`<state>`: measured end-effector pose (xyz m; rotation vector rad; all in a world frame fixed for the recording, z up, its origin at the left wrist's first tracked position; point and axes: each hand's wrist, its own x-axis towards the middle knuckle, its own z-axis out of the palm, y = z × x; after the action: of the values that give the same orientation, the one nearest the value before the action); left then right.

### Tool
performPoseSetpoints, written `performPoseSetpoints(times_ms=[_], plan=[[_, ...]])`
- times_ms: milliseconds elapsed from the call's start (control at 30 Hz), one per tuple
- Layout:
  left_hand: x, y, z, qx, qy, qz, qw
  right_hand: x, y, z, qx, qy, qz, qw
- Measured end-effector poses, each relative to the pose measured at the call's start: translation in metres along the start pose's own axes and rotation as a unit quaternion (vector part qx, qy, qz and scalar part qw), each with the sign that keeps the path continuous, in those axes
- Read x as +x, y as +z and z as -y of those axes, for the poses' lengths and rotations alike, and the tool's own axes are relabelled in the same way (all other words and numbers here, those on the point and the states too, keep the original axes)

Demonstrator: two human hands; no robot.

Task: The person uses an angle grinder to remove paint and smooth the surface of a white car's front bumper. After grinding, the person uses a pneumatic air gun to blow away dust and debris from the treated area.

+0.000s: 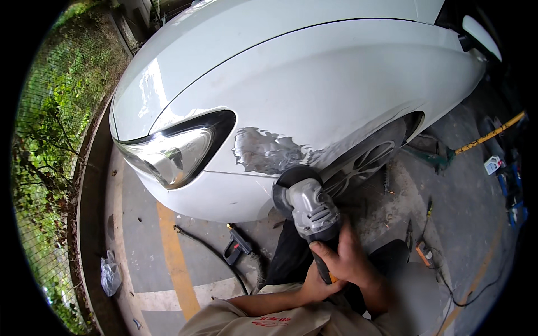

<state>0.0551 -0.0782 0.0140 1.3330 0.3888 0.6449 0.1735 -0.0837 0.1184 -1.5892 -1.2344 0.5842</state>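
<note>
- A clear glass headlight (174, 154) with a dark surround sits at the car's front corner.
- A crumpled clear plastic bag (110, 273) lies on the grey concrete floor (482, 218), near the green leafy hedge (50, 140).
- A yellow painted line (175, 257) runs across the floor, crossed by a black hose (216, 255).
- A yellow-handled tool (488, 134) lies at the right, well apart from the hedge.
- 1 white side mirror (481, 35) shows at the top right.
</note>
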Motion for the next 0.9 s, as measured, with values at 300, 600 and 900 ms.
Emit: performPoseSetpoints(times_ms=[300,600,900], plan=[[0.0,0.0,0.011,0.027,0.002,0.033,0.999,0.001,0.001,-0.001,-0.045,-0.057,-0.022,0.997],[0.006,0.011,0.005,-0.028,0.024,-0.001,0.999,0.004,-0.009,0.009,-0.043,-0.024,-0.024,0.999],[0.011,0.007,-0.003,-0.031,-0.005,0.041,0.999,0.007,-0.013,0.016,-0.055,0.042,-0.015,0.997]])
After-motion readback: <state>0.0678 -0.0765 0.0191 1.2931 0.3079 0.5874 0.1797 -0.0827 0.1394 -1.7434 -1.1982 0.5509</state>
